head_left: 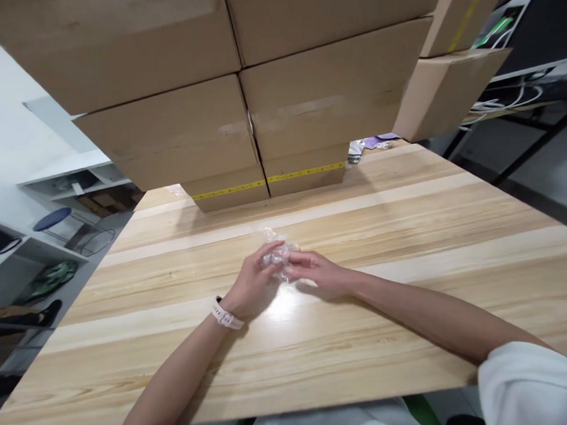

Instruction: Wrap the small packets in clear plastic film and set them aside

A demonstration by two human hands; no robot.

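Note:
A crumpled piece of clear plastic wrap [277, 257] is between my two hands, just above or on the wooden table [361, 349]. My left hand [253, 278], with a pale watch band on its wrist, closes its fingers on the wrap's left side. From the right, my right hand [323, 273] pinches the wrap's other side between thumb and fingers. Whether anything lies inside the plastic I cannot tell. A bright reflection shows on the tabletop right below the hands.
Stacked cardboard boxes [324, 106] stand across the table's back, some with yellow tape-measure strips. Silver and purple packets [373, 143] lie behind them at right. A blue stool [53, 219] and white shelves [67, 172] are at left; cables [509, 101] hang at right.

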